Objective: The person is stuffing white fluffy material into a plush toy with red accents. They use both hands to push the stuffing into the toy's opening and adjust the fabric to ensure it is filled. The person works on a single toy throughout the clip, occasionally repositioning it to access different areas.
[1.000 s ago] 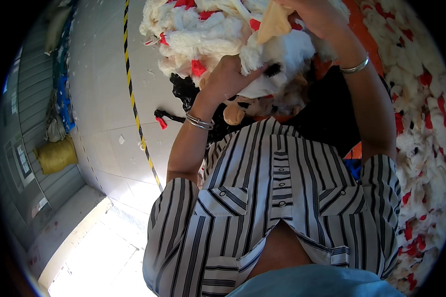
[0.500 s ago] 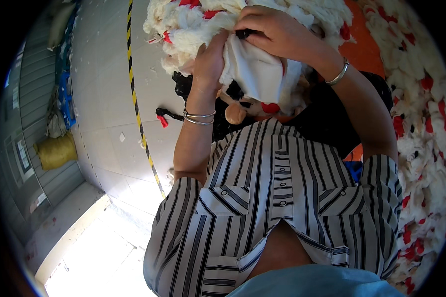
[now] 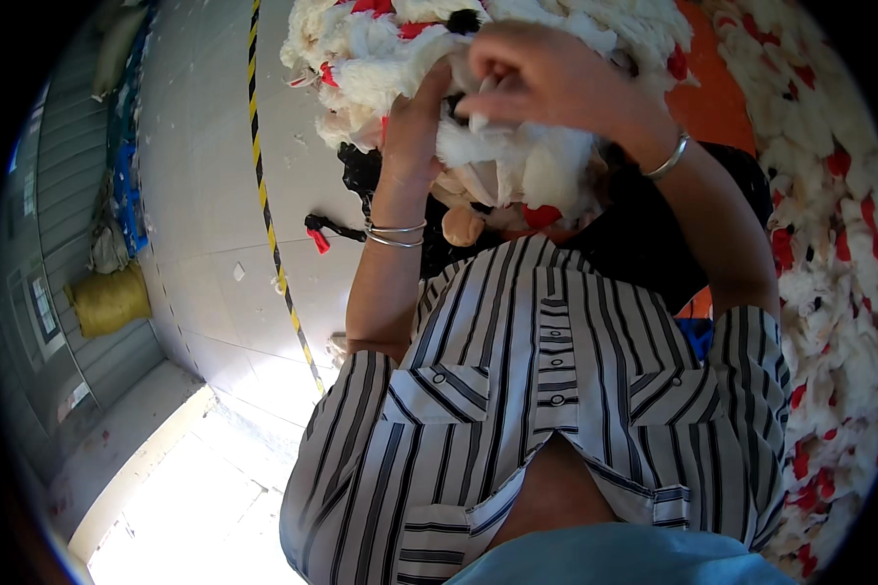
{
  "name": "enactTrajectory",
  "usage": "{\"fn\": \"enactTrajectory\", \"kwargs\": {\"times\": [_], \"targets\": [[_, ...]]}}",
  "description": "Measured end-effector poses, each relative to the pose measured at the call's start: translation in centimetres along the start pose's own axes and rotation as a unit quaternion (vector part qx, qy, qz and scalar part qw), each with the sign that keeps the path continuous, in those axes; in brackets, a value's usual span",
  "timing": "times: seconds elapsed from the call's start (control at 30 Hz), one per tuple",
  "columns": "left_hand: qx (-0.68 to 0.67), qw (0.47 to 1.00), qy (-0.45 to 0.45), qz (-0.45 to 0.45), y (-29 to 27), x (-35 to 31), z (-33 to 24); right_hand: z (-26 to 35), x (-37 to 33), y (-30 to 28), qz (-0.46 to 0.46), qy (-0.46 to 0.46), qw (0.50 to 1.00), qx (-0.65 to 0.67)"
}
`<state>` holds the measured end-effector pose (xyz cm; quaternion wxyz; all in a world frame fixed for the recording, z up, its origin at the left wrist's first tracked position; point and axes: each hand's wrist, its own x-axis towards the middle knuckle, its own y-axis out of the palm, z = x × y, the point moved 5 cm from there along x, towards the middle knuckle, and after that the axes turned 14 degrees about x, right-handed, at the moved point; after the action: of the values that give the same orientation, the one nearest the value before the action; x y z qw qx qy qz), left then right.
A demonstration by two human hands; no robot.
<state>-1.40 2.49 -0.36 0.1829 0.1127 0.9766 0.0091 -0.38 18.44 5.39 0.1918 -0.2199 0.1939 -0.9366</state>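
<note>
My left hand is closed on a white plush piece, its thumb raised along the piece's left side. Fluffy pile and a folded, paler part of the piece show below the hands. Close to its right, my right hand is smeared by motion, fingers bent near the upper edge of the piece; whether it grips anything is unclear. A heap of white plush pieces with red patches lies under and beyond both hands. On it, just beyond my right fingers, sits a small black tuft.
A peach-coloured lump rests in front of my body by black material. More red-and-white plush fills the right side, beside an orange surface. Yellow-black tape crosses the grey floor; a yellow sack stands left.
The piece's smooth white face has gone from view, and fluffy pile shows there instead. The black bit at my right fingers now lies on the heap. My right hand has moved slightly nearer.
</note>
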Motion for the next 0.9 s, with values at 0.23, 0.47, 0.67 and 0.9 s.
{"fn": "enactTrajectory", "kwargs": {"times": [0.23, 0.47, 0.67, 0.9], "targets": [[-0.01, 0.998, -0.013, -0.068, 0.0, 0.9, 2.2, -1.1, 0.3, 2.2, 0.055, 0.016, 0.997, -0.06], [-0.105, 0.993, 0.035, -0.052, -3.1, 1.4, 1.7, -7.9, -1.3, -4.2, -0.048, 0.133, 0.988, 0.057], [-0.128, 0.987, 0.06, -0.081, -3.4, 1.0, 0.2, -5.4, -1.1, 2.8, 0.052, 0.161, 0.978, 0.122], [-0.161, 0.971, 0.121, -0.127, -3.9, -0.1, -1.5, -4.8, -0.8, 3.5, 0.099, 0.207, 0.938, 0.259]]}}
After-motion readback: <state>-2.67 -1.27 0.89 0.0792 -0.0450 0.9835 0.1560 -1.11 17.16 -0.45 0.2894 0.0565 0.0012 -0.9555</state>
